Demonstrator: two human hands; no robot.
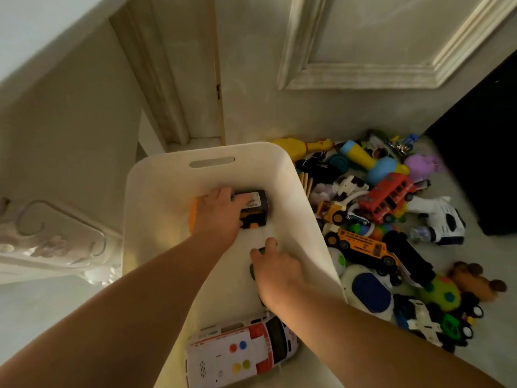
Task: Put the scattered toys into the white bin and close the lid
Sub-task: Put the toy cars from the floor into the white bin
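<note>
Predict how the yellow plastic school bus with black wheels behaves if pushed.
The yellow plastic school bus probably rolls lengthwise: its black wheels look free. Likely stiff and light, being moulded plastic. It rests against a long black toy, so nudging may shift both.

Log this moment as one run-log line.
left hand: grips black-and-orange truck in white bin | right hand: grips dark green toy in bin | ambulance: in bin | toy pile: floor, right of bin | lid: unseen
</note>
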